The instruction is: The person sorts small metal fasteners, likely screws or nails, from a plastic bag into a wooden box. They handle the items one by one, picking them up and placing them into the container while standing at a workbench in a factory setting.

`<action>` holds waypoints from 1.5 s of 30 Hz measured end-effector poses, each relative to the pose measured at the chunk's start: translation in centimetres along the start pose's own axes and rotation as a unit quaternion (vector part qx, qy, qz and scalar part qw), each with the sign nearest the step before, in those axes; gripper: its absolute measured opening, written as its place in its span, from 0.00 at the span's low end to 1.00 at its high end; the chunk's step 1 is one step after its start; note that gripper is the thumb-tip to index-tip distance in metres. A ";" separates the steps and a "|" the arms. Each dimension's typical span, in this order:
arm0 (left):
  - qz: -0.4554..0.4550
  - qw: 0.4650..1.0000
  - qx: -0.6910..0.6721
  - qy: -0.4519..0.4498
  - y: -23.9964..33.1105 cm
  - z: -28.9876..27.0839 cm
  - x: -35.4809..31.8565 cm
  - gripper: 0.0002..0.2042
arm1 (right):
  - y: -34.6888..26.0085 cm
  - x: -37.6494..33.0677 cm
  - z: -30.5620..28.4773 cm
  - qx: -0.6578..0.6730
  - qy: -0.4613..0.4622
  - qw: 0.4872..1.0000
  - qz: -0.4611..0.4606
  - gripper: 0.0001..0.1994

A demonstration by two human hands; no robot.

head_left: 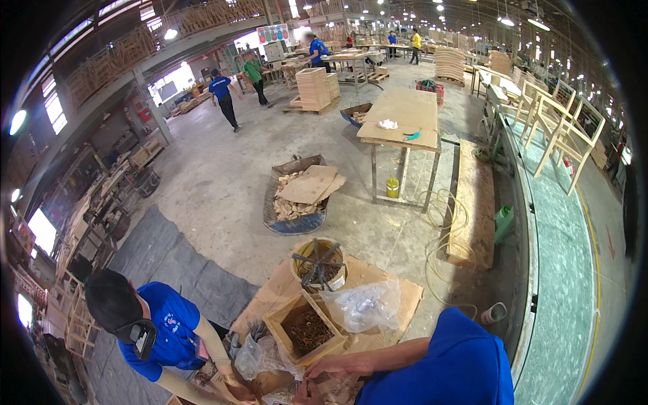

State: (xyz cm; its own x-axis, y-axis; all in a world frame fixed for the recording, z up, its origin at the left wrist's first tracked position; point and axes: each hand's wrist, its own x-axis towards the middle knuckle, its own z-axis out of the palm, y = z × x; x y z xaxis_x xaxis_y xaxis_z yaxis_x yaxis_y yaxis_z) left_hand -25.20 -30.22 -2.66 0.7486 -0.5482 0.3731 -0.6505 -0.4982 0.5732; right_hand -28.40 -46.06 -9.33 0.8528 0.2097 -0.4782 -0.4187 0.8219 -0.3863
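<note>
My right hand (329,366) reaches in from the right, beside the near corner of a square wooden box (277,324) holding many small brown metal pieces (309,332). Its fingers curl together, but anything between them is too small to make out. Just below, at the lower edge, my left hand (308,393) is partly cut off, its visible fingers pinched on something I cannot make out. Clear plastic bags (251,358) lie left of my hands. A co-worker (165,317) in a blue shirt and dark cap leans in from the left, hands low beside the bags.
A round bucket (297,270) with dark strips across it and a clear plastic bag (368,307) stand on cardboard (408,297). Beyond are a scrap-filled cart (273,219), a table (398,108), a hose (432,260) and a green-topped conveyor (560,290) carrying chair frames (574,128). Other people walk farther off.
</note>
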 end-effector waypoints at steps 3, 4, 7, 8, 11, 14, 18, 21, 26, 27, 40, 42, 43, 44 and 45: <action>-0.072 0.986 0.066 -0.134 0.7 -1.2 0.6 0.08 | 0.0 0.1 -0.2 0.011 -0.021 1.000 -0.011 0.15; -0.060 0.993 0.034 -0.096 0.5 -1.1 0.3 0.08 | -0.1 0.1 0.2 0.006 -0.027 1.000 -0.011 0.15; -0.050 0.996 -0.070 -0.009 0.1 -0.4 -0.5 0.09 | -0.1 0.2 1.0 -0.018 -0.047 0.999 -0.009 0.14; -0.064 0.992 -0.109 0.003 -0.1 -0.4 -0.6 0.09 | 0.1 0.3 1.0 -0.030 -0.054 0.998 -0.008 0.14; -0.116 0.968 -0.215 0.051 -1.1 -0.8 -1.5 0.11 | 0.4 0.0 1.7 -0.001 -0.067 0.998 0.020 0.13; -0.230 0.918 -0.316 0.072 -3.8 -1.4 -3.4 0.06 | 0.7 -0.3 2.4 0.019 -0.015 0.999 0.045 0.11; -0.266 0.877 -0.317 0.242 -3.9 -2.5 -4.0 0.05 | 2.5 -0.3 0.3 0.011 -0.034 0.998 0.054 0.11; -0.314 0.787 -0.446 0.289 -2.7 -5.2 -4.0 0.05 | 2.9 -0.3 1.3 -0.055 -0.051 0.993 0.090 0.12; -0.245 0.752 -0.536 0.295 -5.7 -6.6 -6.5 0.09 | 3.3 0.6 2.0 -0.130 -0.164 0.971 0.114 0.13; -0.286 0.708 -0.563 0.316 -5.0 -6.6 -6.0 0.08 | 3.1 0.3 2.3 -0.167 -0.151 0.969 0.102 0.13; -0.428 0.826 -0.218 0.295 -11.7 -3.3 -13.7 0.12 | 5.5 0.7 3.7 -0.177 -0.005 0.961 0.215 0.12; -0.455 0.879 -0.037 0.137 -12.5 -2.9 -11.2 0.12 | 5.5 0.4 3.6 -0.170 -0.005 0.963 0.211 0.11; -0.475 0.876 0.030 0.078 -13.2 -2.5 -10.0 0.13 | 5.5 0.3 4.1 -0.171 -0.006 0.963 0.208 0.11; -0.488 0.867 0.096 0.018 -13.9 -2.1 -8.9 0.13 | 5.5 0.2 4.6 -0.172 -0.006 0.964 0.204 0.11; -0.485 0.865 0.128 -0.021 -14.8 -1.6 -8.4 0.13 | 5.4 0.3 5.1 -0.183 -0.009 0.961 0.207 0.11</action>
State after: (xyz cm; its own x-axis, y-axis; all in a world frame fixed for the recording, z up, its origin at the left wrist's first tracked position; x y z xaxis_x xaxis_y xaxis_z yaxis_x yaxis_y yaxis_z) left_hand -21.58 -17.16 -13.11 0.9560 0.1910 -0.2225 0.2707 -0.8666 0.4191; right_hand -28.77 -38.83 -7.53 0.5933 0.4912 -0.6378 -0.8024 0.4246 -0.4194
